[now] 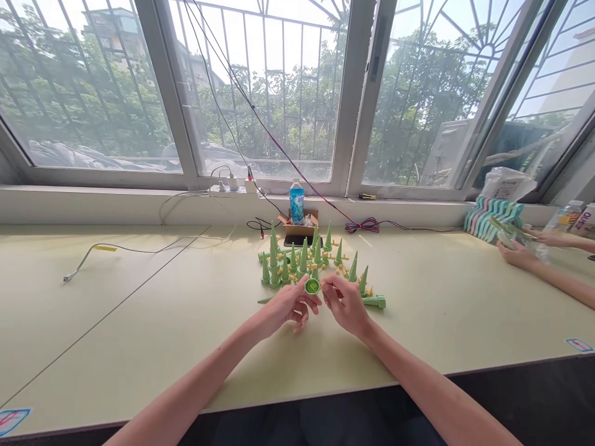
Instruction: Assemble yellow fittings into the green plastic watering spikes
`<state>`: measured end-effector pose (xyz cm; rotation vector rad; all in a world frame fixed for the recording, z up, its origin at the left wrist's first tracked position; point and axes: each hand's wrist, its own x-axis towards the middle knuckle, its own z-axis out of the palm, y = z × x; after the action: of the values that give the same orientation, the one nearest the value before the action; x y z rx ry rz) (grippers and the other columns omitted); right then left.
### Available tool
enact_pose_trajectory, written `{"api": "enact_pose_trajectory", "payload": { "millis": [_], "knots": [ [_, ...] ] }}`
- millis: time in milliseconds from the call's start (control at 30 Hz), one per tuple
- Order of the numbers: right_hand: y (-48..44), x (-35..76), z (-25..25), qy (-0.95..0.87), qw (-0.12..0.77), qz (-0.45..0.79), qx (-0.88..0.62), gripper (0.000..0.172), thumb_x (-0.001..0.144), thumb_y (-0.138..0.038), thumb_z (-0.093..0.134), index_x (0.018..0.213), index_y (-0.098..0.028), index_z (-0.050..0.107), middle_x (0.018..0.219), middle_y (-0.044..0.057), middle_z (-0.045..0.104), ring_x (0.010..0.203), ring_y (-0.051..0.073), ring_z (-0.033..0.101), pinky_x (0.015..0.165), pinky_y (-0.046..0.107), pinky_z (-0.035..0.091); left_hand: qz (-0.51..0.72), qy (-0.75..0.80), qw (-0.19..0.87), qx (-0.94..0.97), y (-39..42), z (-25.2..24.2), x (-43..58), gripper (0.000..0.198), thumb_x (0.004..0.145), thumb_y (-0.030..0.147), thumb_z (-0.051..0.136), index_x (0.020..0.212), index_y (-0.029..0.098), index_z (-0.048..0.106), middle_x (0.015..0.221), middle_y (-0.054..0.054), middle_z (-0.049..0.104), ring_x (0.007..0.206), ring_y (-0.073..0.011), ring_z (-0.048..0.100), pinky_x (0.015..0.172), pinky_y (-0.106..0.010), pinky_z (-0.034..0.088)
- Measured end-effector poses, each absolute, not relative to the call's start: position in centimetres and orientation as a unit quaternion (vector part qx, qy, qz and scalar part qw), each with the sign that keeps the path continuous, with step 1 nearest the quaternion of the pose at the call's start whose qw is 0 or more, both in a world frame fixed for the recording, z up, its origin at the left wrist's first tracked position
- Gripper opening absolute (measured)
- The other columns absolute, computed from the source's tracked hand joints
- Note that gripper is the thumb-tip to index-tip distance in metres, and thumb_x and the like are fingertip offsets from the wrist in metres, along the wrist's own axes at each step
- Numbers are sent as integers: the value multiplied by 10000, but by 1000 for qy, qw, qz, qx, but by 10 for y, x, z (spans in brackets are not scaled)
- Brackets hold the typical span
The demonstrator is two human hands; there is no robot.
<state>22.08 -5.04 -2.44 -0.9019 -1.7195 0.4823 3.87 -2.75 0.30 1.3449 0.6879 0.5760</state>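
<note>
My left hand (297, 303) is closed around a green plastic plant watering spike (312, 286), its round open end facing me. Just to the right, my right hand (343, 298) pinches at the spike's side; whatever its fingertips hold is too small and covered to make out. Behind both hands stand several green watering spikes (273, 251), points up, with small yellow valve pieces (341, 271) scattered among them. Another green spike (375, 301) lies on its side by my right hand.
On the pale table (186, 334), a blue bottle (296, 201) stands by a cardboard box (312, 218). A coiled cable (362, 225) and a white cable (125, 253) lie about. At far right, another person's hands (520, 254) handle something near pastel hangers (493, 217).
</note>
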Motion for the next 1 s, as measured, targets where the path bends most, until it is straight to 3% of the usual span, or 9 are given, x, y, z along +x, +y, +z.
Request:
{"api": "enact_pose_trajectory", "payload": {
  "millis": [300,533,733,1000],
  "knots": [
    [-52,219,-21,-710,557,215,-374,252,969,-350,432,778,-202,505,593,-27,461,467,97,390,448,219,334,270,271,706,597,-27,6,37,523,891,594,493,1002,112,660,900,-95,631,522,-92,509,437,-220,414],
    [-56,218,-19,-706,557,227,-374,247,958,-352,442,764,-210,497,566,-26,501,437,98,393,433,224,345,273,250,708,601,-28,9,37,430,915,499,512,1040,110,644,642,-37,572,526,-118,498,435,-216,399],
    [-55,217,-19,-702,561,223,-378,241,955,-336,442,764,-203,505,554,-26,497,431,94,393,423,221,329,282,237,700,612,-29,11,36,408,887,460,567,1120,131,631,892,-113,629,573,-107,513,432,-208,383],
    [-56,217,-19,-700,558,226,-385,263,963,-353,439,774,-197,534,543,-30,488,415,92,374,416,226,308,270,238,696,621,-30,14,34,463,881,448,593,1238,154,604,927,-110,614,586,-105,520,448,-216,394]
  ]
}}
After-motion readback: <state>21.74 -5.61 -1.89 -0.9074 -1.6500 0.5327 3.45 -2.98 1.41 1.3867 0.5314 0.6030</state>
